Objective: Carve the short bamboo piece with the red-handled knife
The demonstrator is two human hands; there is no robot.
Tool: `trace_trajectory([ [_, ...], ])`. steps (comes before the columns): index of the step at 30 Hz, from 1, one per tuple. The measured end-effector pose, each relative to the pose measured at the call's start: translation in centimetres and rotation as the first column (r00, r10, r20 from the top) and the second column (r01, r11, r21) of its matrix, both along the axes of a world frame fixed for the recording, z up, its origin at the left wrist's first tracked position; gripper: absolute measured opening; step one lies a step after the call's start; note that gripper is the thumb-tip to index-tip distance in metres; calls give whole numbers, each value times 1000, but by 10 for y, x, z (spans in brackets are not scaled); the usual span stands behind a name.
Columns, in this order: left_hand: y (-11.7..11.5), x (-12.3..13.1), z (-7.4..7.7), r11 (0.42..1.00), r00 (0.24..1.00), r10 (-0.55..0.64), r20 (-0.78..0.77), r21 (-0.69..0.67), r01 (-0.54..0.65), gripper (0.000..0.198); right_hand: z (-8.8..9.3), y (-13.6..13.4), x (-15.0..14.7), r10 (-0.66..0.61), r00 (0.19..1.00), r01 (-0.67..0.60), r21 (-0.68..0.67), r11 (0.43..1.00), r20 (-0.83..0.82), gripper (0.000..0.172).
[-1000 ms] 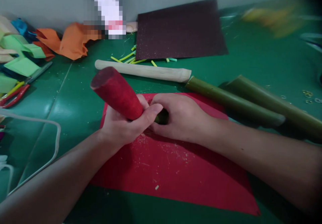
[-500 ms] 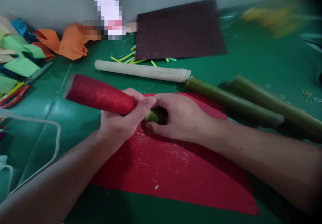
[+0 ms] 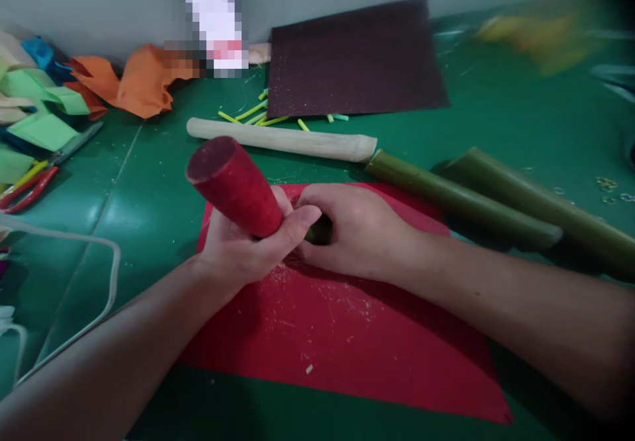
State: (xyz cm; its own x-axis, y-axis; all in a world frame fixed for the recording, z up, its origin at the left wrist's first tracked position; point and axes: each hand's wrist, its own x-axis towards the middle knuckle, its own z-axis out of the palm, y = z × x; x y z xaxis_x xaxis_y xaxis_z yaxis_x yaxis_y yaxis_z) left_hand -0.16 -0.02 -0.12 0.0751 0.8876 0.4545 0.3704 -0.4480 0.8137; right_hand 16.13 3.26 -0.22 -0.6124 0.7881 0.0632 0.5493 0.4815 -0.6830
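Observation:
My left hand (image 3: 248, 246) is closed round a red-stained wooden tool handle (image 3: 233, 186), which tilts up and to the left with its flat butt end raised. My right hand (image 3: 360, 229) is wrapped round a short green bamboo piece (image 3: 318, 231), pressed against the red sheet (image 3: 347, 322) lying on the green table. The two hands touch at the thumbs. Whatever blade or head joins the handle to the bamboo is hidden between the hands. Fine shavings lie scattered on the red sheet below them.
Beyond the hands lies a long bamboo stick (image 3: 377, 160), peeled pale at its left half, beside a thicker green bamboo tube (image 3: 540, 200). A dark sandpaper sheet (image 3: 354, 57) is at the back. Red-handled pliers (image 3: 30, 186), paper scraps (image 3: 44, 107) and a white cable (image 3: 99, 295) are at the left.
The red handle had swung down towards the left half a second ago. It is now tipped back up, about where it was a second ago. The right hand has stayed put.

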Motion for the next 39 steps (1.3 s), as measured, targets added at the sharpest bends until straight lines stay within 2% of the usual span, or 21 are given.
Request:
trace_trajectory([
  [7, 0, 3, 1, 998, 998, 55, 25, -2, -55, 30, -3, 0, 0, 10, 1000, -10, 28, 1000, -13, 13],
  [13, 1, 4, 0, 978, 961, 198, 195, -105, -180, 24, -1, 1, -1, 3, 998, -4, 19, 1000, 59, 24],
  [18, 1, 1, 1, 991, 983, 120, 136, -81, -110, 34, -2, 1, 0, 16, 999, -16, 16, 1000, 44, 25],
  [21, 0, 1, 2, 993, 992, 80, 95, -96, -71, 31, -2, 0, 1, 3, 1000, -4, 38, 999, 29, 21],
  [25, -1, 1, 0, 998, 998, 41, 39, -43, -40, 29, -2, 0, 0, 1, 1000, -1, 27, 1000, 4, 15],
  [28, 0, 2, 0, 999, 999, 45, 28, -9, -45, 28, -3, 0, -1, 15, 1000, -15, 13, 1000, -5, 13],
  [32, 0, 2, 0, 996, 996, 79, 39, -43, -77, 24, -3, -1, -1, -1, 1000, 2, 40, 999, -19, 15],
  [39, 0, 1, 1, 999, 998, 22, 54, -40, -20, 22, -1, -1, 0, 5, 1000, -5, 3, 1000, -7, 12],
])
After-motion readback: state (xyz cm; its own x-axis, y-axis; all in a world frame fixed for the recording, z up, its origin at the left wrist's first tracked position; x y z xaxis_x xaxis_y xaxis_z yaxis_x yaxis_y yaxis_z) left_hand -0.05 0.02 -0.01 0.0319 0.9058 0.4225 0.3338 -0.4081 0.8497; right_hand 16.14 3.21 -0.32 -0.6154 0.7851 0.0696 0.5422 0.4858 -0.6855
